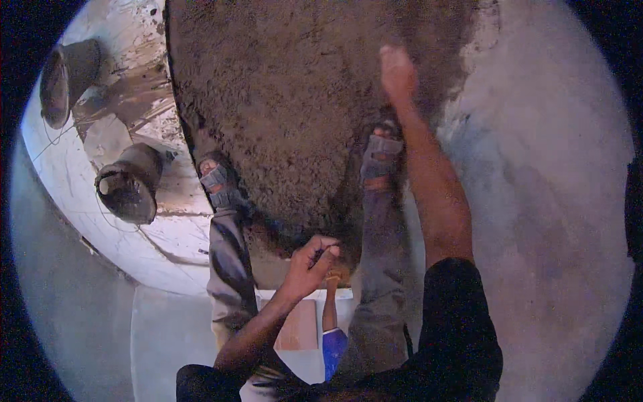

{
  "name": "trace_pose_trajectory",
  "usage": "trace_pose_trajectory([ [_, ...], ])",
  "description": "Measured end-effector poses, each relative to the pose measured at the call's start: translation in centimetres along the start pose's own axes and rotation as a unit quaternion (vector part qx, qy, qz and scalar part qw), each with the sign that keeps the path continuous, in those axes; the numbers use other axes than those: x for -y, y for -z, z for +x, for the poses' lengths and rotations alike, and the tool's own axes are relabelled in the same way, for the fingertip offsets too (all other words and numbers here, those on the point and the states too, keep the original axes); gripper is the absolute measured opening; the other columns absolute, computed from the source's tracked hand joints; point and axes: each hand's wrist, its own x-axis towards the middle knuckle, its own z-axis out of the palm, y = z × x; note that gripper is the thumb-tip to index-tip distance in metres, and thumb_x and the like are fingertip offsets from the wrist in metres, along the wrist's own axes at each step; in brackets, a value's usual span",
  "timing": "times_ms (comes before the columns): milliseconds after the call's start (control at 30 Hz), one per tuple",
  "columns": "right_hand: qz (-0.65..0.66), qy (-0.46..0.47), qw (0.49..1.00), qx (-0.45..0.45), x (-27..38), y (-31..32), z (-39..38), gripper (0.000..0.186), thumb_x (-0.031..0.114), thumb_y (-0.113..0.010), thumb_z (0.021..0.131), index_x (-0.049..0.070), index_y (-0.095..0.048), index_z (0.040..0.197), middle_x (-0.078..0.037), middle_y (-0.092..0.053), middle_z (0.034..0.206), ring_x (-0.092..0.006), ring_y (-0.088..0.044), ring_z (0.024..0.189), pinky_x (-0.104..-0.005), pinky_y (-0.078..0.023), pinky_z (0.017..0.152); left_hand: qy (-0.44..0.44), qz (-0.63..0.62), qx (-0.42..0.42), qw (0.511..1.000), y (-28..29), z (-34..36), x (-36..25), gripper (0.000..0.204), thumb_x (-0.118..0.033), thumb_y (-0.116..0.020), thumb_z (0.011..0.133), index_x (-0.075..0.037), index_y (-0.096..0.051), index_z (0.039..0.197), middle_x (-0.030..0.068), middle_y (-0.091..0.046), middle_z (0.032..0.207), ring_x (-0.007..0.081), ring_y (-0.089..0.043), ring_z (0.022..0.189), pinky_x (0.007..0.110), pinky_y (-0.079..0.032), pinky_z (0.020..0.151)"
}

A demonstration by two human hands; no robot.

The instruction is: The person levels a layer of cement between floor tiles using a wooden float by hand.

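Wet grey-brown mortar [274, 87] spreads under and ahead of my feet. My left hand [313, 264] is closed above its near edge, fingers curled toward the thumb; whatever may be inside is hidden. My right arm reaches far forward, past my right foot. At its end my right hand [398, 70] hovers over or touches the mortar near the right-hand wall; its fingers are smeared, so I cannot make out their shape or any held thing.
Two dark buckets [137, 184] lie tipped on a pale, splattered board [177, 231] at left. My sandalled feet [383, 157] stand apart on the mortar. Another person's forearm [330, 311] with a blue sleeve shows between my legs, near a reddish-brown panel [298, 326]. A grey wall [536, 201] rises at right.
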Motion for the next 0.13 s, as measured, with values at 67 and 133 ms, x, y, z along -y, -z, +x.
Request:
trace_pose_trajectory([
  [67,0.041,-0.045,0.998,-0.023,-0.7,-1.3,1.2,0.029,0.032,-0.047,0.082,0.005,-0.057,0.089,-0.018,-0.055,0.096,-0.0322,-0.055,0.082,-0.0398,-0.043,0.069,0.016,-0.013,0.007,1.000,-0.1,0.0,-0.3,0.020,-0.020,-0.053,0.084,-0.003,-0.054,0.094,0.0059,-0.056,0.084,0.0102,-0.052,0.078,0.026,-0.042,0.071],
  [133,-0.050,0.069,0.995,-0.049,-3.4,-5.8,0.1,0.040,0.046,-0.049,0.079,0.008,-0.058,0.089,-0.024,-0.055,0.091,-0.0268,-0.056,0.087,-0.0404,-0.041,0.079,0.009,-0.005,0.024,1.000,-0.3,0.4,-0.4,0.021,-0.021,-0.053,0.084,-0.004,-0.055,0.097,0.0094,-0.057,0.086,0.0108,-0.052,0.084,0.028,-0.041,0.076],
])
